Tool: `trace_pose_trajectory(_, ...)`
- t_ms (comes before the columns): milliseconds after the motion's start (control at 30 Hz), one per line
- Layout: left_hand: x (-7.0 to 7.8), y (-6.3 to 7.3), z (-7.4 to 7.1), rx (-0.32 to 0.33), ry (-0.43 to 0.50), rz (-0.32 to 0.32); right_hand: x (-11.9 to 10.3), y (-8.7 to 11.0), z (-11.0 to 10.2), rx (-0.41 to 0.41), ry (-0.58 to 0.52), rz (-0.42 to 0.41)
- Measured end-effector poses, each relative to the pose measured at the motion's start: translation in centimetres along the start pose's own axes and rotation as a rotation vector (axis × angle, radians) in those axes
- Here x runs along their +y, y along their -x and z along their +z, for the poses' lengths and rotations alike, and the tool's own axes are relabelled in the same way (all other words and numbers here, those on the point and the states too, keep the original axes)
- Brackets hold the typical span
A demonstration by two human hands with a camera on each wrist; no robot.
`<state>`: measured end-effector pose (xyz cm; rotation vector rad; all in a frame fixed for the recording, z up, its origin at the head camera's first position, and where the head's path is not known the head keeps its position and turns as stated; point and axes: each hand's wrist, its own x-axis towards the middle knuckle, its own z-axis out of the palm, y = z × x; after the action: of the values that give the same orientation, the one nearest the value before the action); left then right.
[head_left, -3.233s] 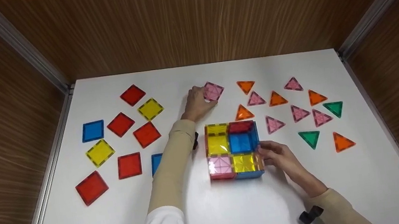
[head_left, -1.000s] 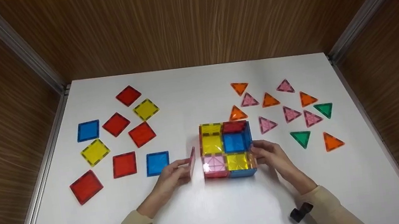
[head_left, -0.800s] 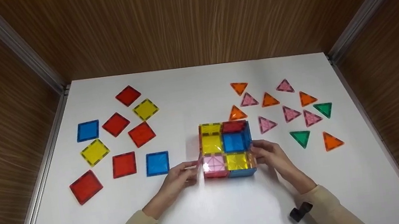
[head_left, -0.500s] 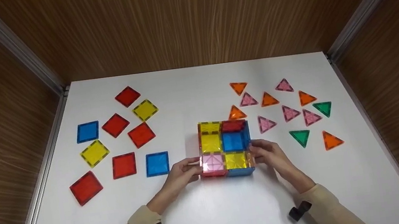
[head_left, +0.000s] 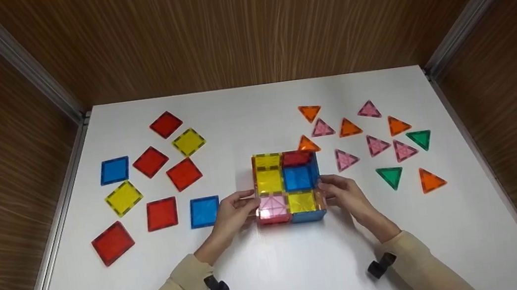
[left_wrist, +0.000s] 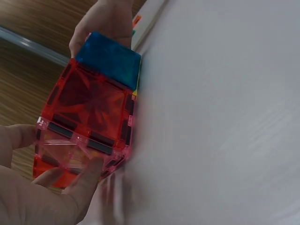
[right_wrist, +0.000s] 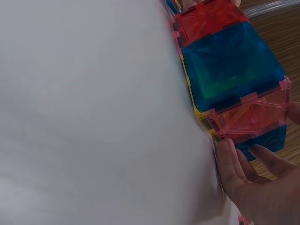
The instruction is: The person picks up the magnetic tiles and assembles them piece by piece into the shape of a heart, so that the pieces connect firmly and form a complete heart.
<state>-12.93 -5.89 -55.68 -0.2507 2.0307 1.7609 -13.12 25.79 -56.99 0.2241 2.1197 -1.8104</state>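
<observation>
An open-topped box of translucent magnetic tiles (head_left: pixel 298 178) stands mid-table, with a yellow, blue and pink floor and upright walls. My left hand (head_left: pixel 234 215) holds its left side near the front, with thumb and fingertips on a pink square tile (left_wrist: pixel 65 149) in the left wrist view. Opposite, my right hand (head_left: pixel 349 198) holds the right side, its fingers at another pink tile (right_wrist: pixel 253 115) and a blue one behind it. Red and blue tiles form the front wall. Parts of the fingertips are hidden behind the side walls.
Loose square tiles in red, yellow and blue lie left, such as a blue square (head_left: pixel 204 212) close to my left hand. Several orange, pink and green triangles lie right, including a green triangle (head_left: pixel 390 177). An orange triangle (head_left: pixel 307 144) lies just behind the box. Wooden panels enclose the white table (head_left: pixel 275 272).
My left hand took the pink square from the back of the table and brought it upright to the box's left side. Both hands and the box then shifted slightly away and left.
</observation>
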Motion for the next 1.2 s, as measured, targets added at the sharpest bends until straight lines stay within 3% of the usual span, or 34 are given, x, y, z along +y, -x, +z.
trace_pose_trajectory(233,1.3,-1.5,0.2,0.057,-0.007,0.052,-0.6,-0.9,0.6,0.056,0.002,0.042)
trace_pose_trajectory(467,1.5,-2.2,0.3,0.087,-0.022,0.087,-1.0,-1.7,1.1,0.091,0.0,0.057)
trace_pose_trajectory(700,1.7,-3.2,-0.1,0.169,-0.033,0.126,-1.2,-2.3,1.2,0.101,-0.013,0.072)
trace_pose_trajectory(1033,2.3,-3.4,0.1,0.173,-0.041,0.151,-1.1,-2.7,1.1,0.101,0.016,0.008)
trace_pose_trajectory(1200,2.4,-3.2,-0.1,0.171,-0.047,0.135,-1.2,-2.5,1.1,0.088,-0.006,0.016)
